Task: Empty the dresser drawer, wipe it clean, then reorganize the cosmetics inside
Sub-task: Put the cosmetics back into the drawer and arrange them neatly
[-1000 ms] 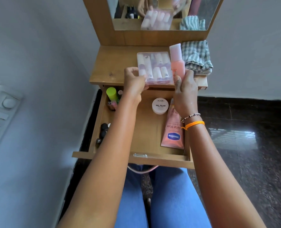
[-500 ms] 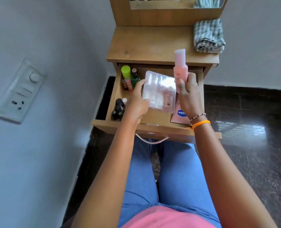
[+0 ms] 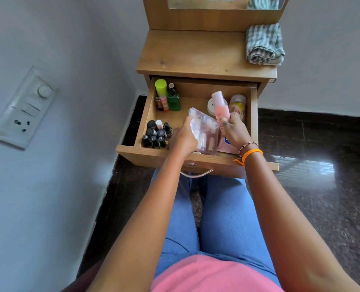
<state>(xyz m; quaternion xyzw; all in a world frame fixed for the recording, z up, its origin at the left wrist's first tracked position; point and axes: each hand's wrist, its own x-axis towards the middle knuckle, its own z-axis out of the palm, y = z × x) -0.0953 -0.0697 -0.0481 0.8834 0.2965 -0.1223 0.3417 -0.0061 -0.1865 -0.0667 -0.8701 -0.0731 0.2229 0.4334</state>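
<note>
Head view. Drawer [image 3: 145, 114], open below the counter [image 3: 196, 53].

Case [image 3: 204, 131]: clear plastic, at 6 o'clock in the drawer, left hand [image 3: 184, 138] fingers clamped on its left edge. Likely light, stiff, slick; best taken by opposite edges.

Bottle [image 3: 221, 106]: pink, upright, 3 o'clock, right hand [image 3: 235, 131] fingers wrapped round its base. Smooth; hold mid-body.

Polish bottles [image 3: 157, 134]: 8 o'clock, probably glass, fragile.

Cloth [image 3: 263, 45]: folded, on the counter.

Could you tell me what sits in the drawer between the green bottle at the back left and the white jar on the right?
In the head view, only bare drawer floor lies between the green bottle and the white jar.
</note>
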